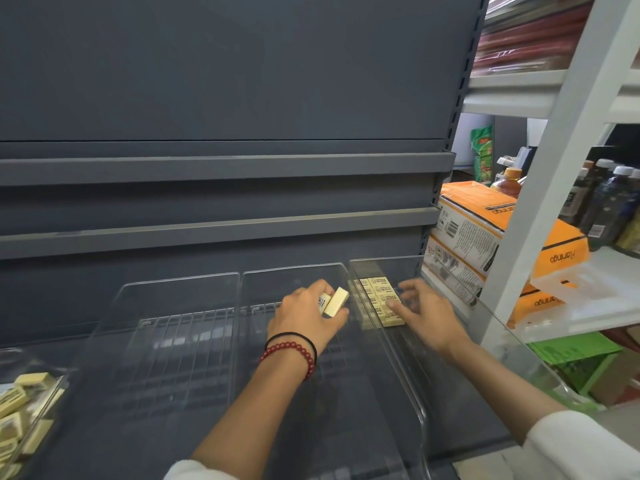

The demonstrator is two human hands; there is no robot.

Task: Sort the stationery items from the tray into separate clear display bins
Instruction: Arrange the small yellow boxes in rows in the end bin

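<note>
My left hand [306,313] grips two cream erasers [335,301] over the middle clear bin [294,271]. A row of several cream erasers [379,301] lies flat in the right clear bin [388,263], near its back. My right hand [424,308] reaches into that bin, its fingers spread and touching the right side of the row. The left clear bin [173,282] holds nothing. At the lower left a clear tray [52,386] holds several loose cream erasers [20,407].
The bins sit on a dark grey shelf [225,220] with a grey back panel. To the right, a white rack [554,168] carries orange boxes [485,216], dark bottles [606,199] and green items [575,362].
</note>
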